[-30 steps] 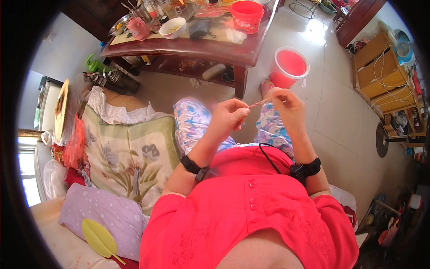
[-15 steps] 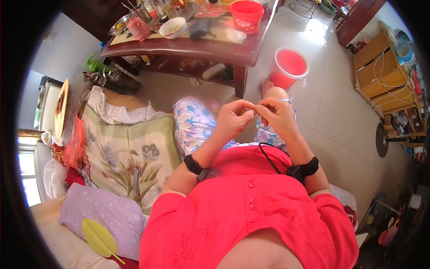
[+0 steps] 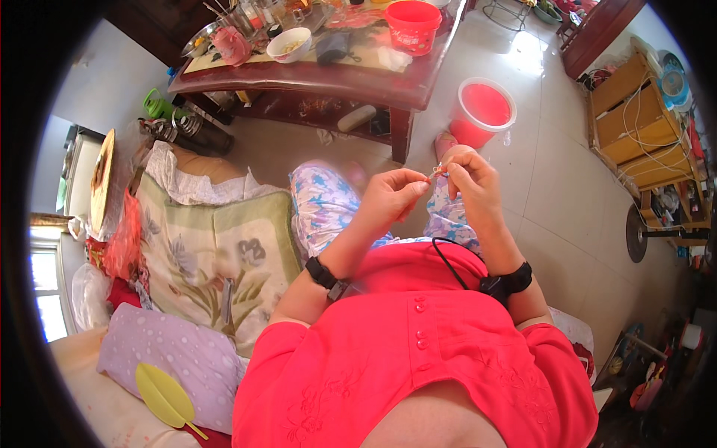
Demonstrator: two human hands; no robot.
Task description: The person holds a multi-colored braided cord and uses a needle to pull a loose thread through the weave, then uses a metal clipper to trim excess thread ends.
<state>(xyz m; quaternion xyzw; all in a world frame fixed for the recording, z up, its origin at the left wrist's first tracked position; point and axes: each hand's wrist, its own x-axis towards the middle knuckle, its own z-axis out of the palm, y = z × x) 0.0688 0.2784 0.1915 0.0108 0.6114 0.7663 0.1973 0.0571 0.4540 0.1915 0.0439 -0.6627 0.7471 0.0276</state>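
Note:
My left hand point(image 3: 388, 198) and my right hand point(image 3: 474, 183) meet above my knees, which are covered in blue-and-pink flowered cloth point(image 3: 328, 209). Both pinch a tiny pale object point(image 3: 437, 172) between thumb and fingertips; it is too small to tell what it is. Each wrist wears a black band, and a thin black cable point(image 3: 448, 261) runs from the right one across my red shirt point(image 3: 418, 351).
A dark wooden table point(image 3: 358, 78) stands ahead with a white bowl point(image 3: 289, 45), a red bucket point(image 3: 412, 24) and several small items. A red-filled tub point(image 3: 483, 110) sits on the tiled floor. At my left lie a floral cushion point(image 3: 213, 261), a lilac pillow point(image 3: 172, 355) and a yellow leaf-shaped fan point(image 3: 166, 396). Wooden shelves point(image 3: 635, 119) stand at the right.
My hands were apart with a thin thread-like piece stretched between them. They have come together and now pinch the small object at one spot, slightly lower.

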